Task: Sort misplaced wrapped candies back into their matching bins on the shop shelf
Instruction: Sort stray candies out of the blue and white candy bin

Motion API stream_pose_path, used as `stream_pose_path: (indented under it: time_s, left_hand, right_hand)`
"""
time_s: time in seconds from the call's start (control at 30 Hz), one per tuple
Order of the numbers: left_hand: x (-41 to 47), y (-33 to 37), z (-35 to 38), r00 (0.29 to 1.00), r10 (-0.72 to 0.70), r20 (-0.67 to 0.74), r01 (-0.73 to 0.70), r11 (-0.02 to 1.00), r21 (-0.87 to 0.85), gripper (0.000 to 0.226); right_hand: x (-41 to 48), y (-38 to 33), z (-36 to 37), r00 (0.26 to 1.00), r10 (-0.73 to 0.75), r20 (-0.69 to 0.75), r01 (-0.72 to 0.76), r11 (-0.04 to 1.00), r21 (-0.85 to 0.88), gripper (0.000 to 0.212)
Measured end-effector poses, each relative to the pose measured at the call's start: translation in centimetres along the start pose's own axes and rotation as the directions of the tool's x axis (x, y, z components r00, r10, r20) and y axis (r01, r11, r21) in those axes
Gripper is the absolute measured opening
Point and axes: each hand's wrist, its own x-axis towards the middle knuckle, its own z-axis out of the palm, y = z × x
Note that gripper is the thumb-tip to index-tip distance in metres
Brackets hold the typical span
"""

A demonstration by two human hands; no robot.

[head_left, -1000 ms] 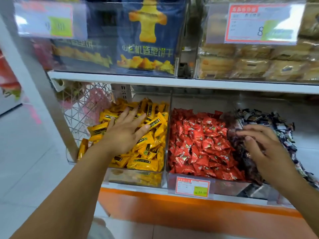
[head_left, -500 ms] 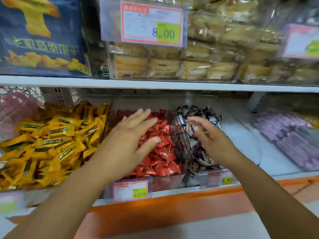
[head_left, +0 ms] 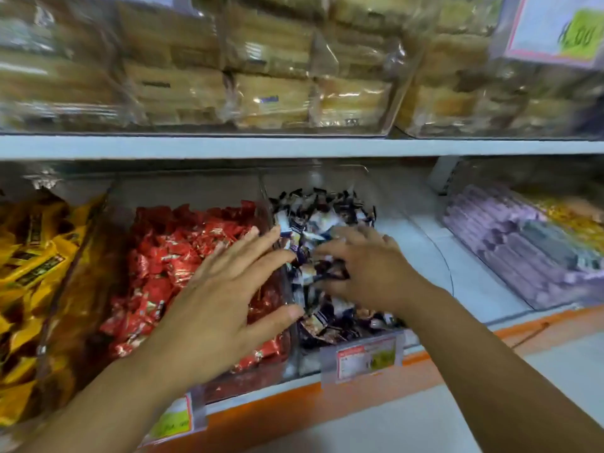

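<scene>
We see the left hand (head_left: 222, 308) flat over the red candies (head_left: 176, 263), fingers spread, grip apart, nothing in it. Its fingertips reach the clear divider (head_left: 265, 197) beside the dark bin (head_left: 330, 176). The right hand (head_left: 369, 269) is down in the dark candies (head_left: 327, 214), fingers curled into the pile. Blur hides the tips, so we cannot tell if its grip is clamped on a candy or just raking.

We judge the step to be a search for strays in the dark bin. No misplaced candy shows plainly: there is no red or yellow wrapper among the dark ones and none dark in the red pile, though blur and the hands cover a lot.

To do it well, rake lightly with the right fingers and turn the top layer. Pinch one wrapper only and lift it clear of the divider before crossing to its bin. Keep the left hand light on the red pile so nothing spills over the near wall.

Around these, yellow candies (head_left: 32, 273) fill the left bin and purple packs (head_left: 510, 246) lie well apart to the right. Wrapped cakes (head_left: 261, 80) sit on the shelf above. A price tag (head_left: 367, 359) hangs on the dark bin's near face.

In the way are the divider, the upper shelf edge (head_left: 294, 147) over the bins, and the left hand crowding the right.
</scene>
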Motion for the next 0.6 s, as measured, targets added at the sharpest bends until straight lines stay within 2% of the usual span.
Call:
stream_pose_path:
  time_s: [0.03,0.1,0.2,0.3,0.4,0.47,0.53,0.6]
  left_hand:
    - [0.1,-0.1,0.1,1.000,0.005,0.003,-0.005,1.000,-0.003,0.074]
    - [0.1,-0.1,0.3,1.000,0.015,0.011,-0.015,1.000,-0.028,0.072]
    - [0.0,-0.1,0.4,1.000,0.014,0.018,-0.013,0.999,-0.045,0.069]
    - [0.0,0.1,0.4,1.000,0.005,0.026,-0.004,0.999,-0.038,0.069]
    - [-0.2,0.0,0.4,1.000,-0.001,0.020,0.002,0.999,-0.036,0.068]
    - [-0.2,0.0,0.2,1.000,-0.009,0.018,0.010,1.000,-0.027,0.066]
    - [-0.1,0.0,-0.1,0.999,-0.006,0.034,0.007,1.000,-0.006,0.063]
    - [-0.1,-0.2,-0.5,0.999,0.005,0.049,-0.005,1.000,0.003,0.061]
  right_hand:
    - [0.1,1.1,-0.5,0.998,0.061,-0.019,-0.060,0.998,0.029,0.050]
    - [0.2,2.9,-1.5,0.991,0.125,0.043,-0.130,0.981,0.145,0.039]
    - [-0.2,3.0,-2.7,0.980,0.105,0.167,-0.133,0.977,0.165,0.048]
    - [-0.5,0.2,-2.7,0.993,-0.026,0.116,0.010,0.990,0.138,0.058]
    - [-0.2,-2.8,0.2,0.962,-0.198,0.187,0.184,0.979,0.091,0.067]
    - [0.5,-2.3,1.6,0.976,-0.160,0.144,0.159,0.987,0.020,0.071]
    - [0.9,-1.1,1.1,0.994,-0.048,0.095,0.053,0.997,-0.052,0.070]
    - [0.9,0.2,-0.5,0.990,0.031,0.137,-0.016,0.994,-0.111,0.069]
